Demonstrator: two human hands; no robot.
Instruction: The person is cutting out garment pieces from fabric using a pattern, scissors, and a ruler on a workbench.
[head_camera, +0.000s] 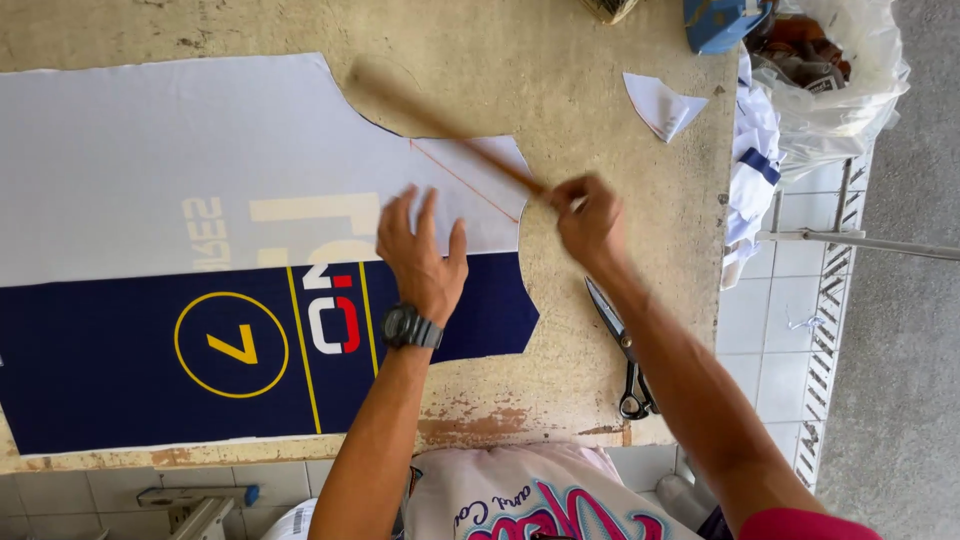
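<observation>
Worn concrete worktable (600, 90), paint flaking at front edge; tiled floor to the right.

Item 1: cut fabric panel (200, 180), white upper half, navy lower half w/ yellow ring and stripes; lies flat on table, covering most of the left side. Neck curve and armhole curve already cut out. 1 thin reddish line is drawn across the shoulder corner; no cut along it visible.

Item 2: left hand (420, 255), wristwatch on, palm down, fingers spread and released, pressing the panel flat near the colour join.

Item 3: right hand (588, 215), fingers clenched round the end of a wooden stick (450, 130), which slants across the panel's shoulder corner, motion-blurred.

Item 4: scissors (622, 350), closed, lying untouched on table just right of panel, under the right forearm.

Judgement: marking stage, approx. mid-way; cutting of the marked line looks left to do.

Unclear: stick's far end blurred, contact w/ cloth can't be told; panel's left edge cut off; plastic bag (840, 90) contents indistinct; paper scrap (660, 105) nearby.
</observation>
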